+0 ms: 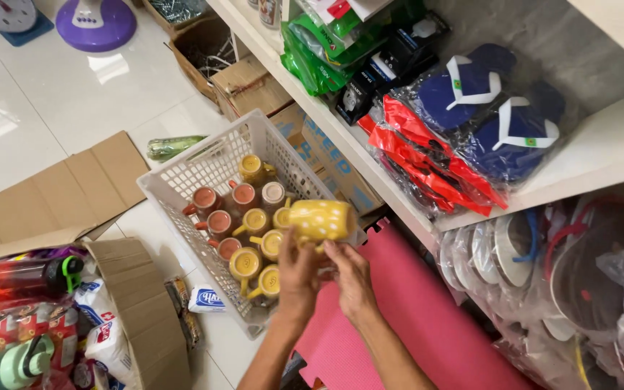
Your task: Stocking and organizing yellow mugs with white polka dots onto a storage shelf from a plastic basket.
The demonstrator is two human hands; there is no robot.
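Far to the left of the hands, an open cardboard box (142, 303) holds bottles and printed packets, with a flattened sheet of cardboard (59, 195) lying on the glossy white floor (74, 101) beyond it. Just left of the hands and partly under them stands a white plastic lattice basket (182, 180), packed with glazed ceramic mugs (250, 224), some yellow, some reddish brown, most with their mouths up. The left hand (299, 271) is clenched around the base of a yellow mug with pale dots (321, 219), held on its side just above the basket's right edge; the right hand (349, 278) grasps the same mug from below with its fingers. Under both wrists lies a pink textured foam mat (413, 310). Up and to the right of the hands, a white shelf (601, 152) carries blue flip-flops (500, 108) and red ones wrapped in clear, crinkled plastic.
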